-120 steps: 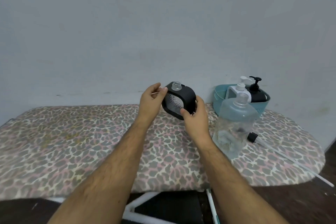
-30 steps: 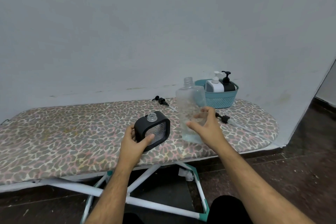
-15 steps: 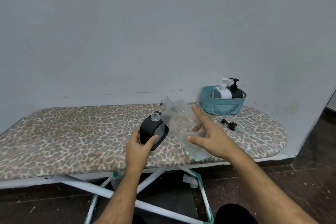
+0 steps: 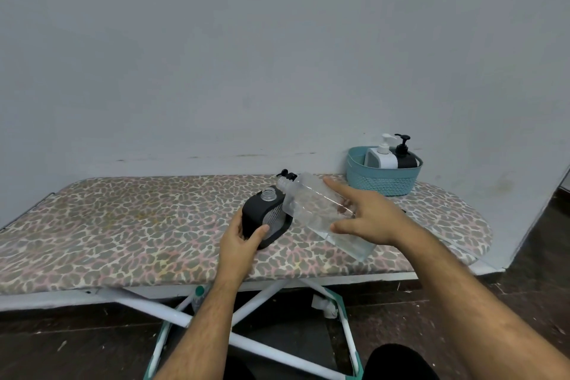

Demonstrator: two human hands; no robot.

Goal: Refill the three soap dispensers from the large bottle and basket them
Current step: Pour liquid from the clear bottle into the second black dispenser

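Observation:
My left hand [image 4: 242, 236] grips a black soap dispenser [image 4: 262, 214] that stands on the ironing board with its clear neck uncapped. My right hand [image 4: 368, 216] holds the large clear bottle [image 4: 314, 207] tilted, mouth down-left, close beside and just above the dispenser's neck; thumb and fingers wrap it while the index finger lies straight along its side. A teal basket [image 4: 381, 182] at the back right holds a white dispenser [image 4: 381, 156] and a black dispenser [image 4: 405, 156], both with pumps on.
The leopard-print ironing board [image 4: 123, 225] stands against a grey wall. A black pump head [image 4: 285, 175] lies on the board behind the bottle's mouth. White and teal board legs [image 4: 172, 315] cross over a dark floor below.
My right hand has lifted the large bottle off the board and tipped it toward the dispenser's neck. My left hand has set the dispenser on the board and keeps hold of it.

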